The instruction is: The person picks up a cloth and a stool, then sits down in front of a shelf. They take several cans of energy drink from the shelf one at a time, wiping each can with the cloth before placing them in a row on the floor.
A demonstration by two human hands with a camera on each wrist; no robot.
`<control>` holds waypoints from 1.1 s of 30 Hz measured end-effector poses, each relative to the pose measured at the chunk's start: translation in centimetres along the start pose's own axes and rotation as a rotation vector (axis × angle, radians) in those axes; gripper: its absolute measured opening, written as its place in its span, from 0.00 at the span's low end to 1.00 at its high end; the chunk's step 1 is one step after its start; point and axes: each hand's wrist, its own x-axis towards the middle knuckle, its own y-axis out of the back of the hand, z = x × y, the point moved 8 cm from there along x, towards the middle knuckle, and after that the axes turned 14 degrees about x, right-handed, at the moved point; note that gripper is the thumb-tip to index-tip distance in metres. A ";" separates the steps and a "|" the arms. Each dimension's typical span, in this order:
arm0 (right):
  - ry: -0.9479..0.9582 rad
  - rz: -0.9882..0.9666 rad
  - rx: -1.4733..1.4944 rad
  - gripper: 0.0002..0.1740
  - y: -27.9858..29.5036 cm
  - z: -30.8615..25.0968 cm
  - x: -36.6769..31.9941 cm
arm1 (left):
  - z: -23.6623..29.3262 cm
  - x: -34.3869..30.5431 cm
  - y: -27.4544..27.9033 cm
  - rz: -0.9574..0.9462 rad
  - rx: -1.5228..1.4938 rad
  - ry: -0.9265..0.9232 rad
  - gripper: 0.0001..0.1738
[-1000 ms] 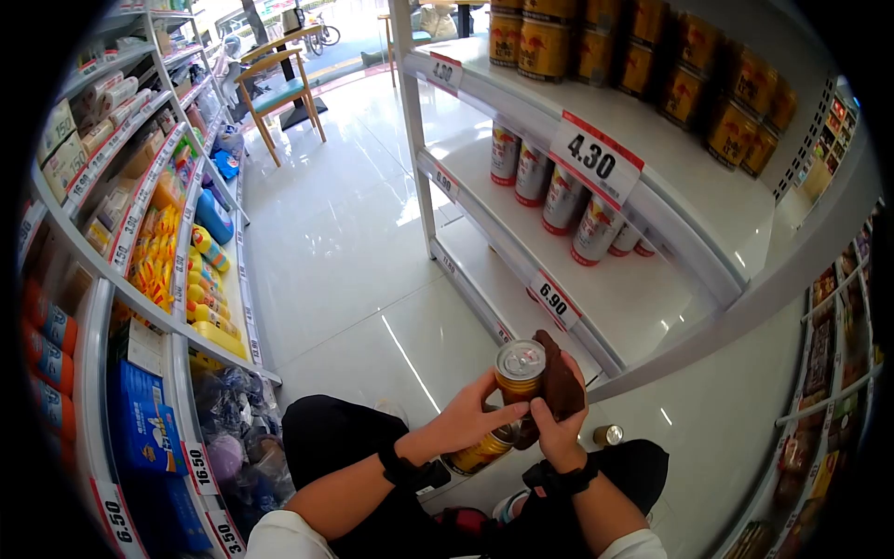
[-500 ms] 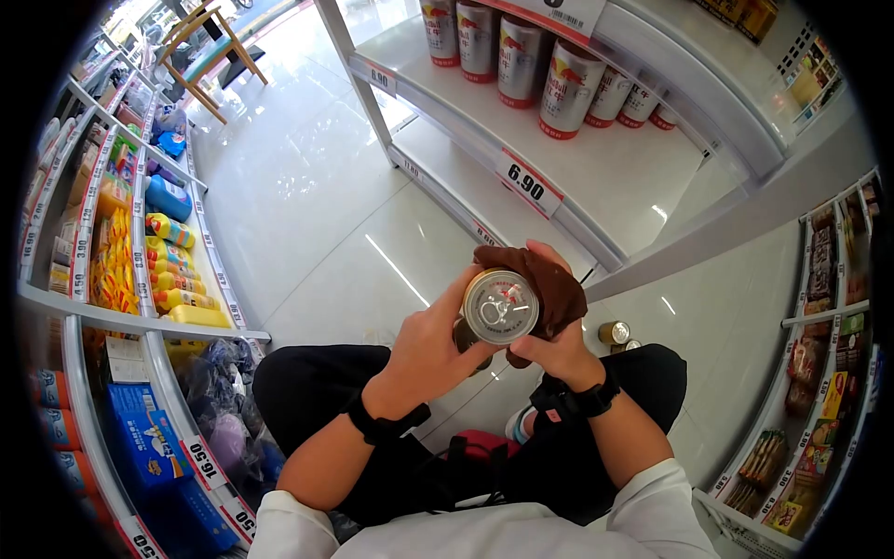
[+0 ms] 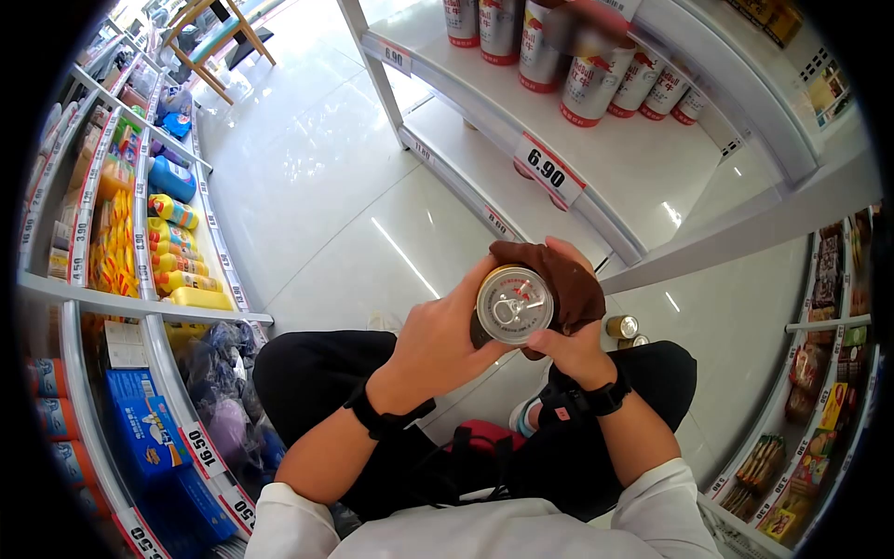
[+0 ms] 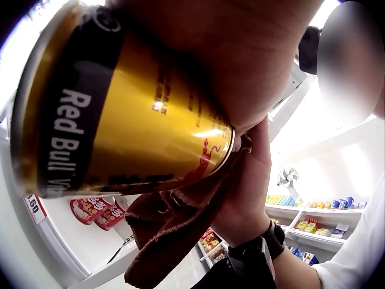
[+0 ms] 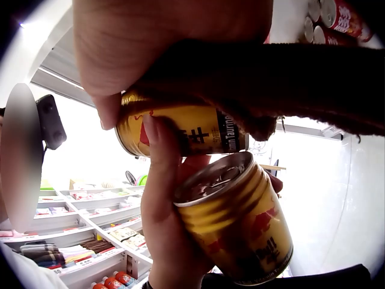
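Observation:
Between both hands is a gold Red Bull can, its lid and pull tab turned up toward the head camera. My left hand grips this can from the left. A second gold can is also in that hand, below the first in the right wrist view; the left wrist view shows a gold can up close. My right hand holds a brown cloth against the upper can's right side, thumb near the lid rim. Much of the cloth hides the right fingers.
Ahead stands a white shelf with silver-and-red cans on it. Gold cans stand on the floor by the right knee. Stocked shelves line the left, with yellow bottles, and the right. A chair is farther off.
The head view has tilted down. The upper can has come up and its lid faces the camera more directly. The cloth now wraps over its far side; the second can has dropped from head view.

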 end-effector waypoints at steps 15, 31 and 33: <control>-0.012 0.101 -0.163 0.57 0.4 0.4 -0.6 | -0.4 -0.4 -0.2 -0.034 0.080 0.018 0.48; -0.023 0.309 -0.323 0.41 1.6 -0.3 -1.7 | -0.1 -0.1 0.5 0.039 0.108 -0.013 0.45; 0.100 0.305 -0.597 0.36 1.1 -2.0 -1.8 | -0.2 0.0 0.5 0.012 0.126 0.024 0.42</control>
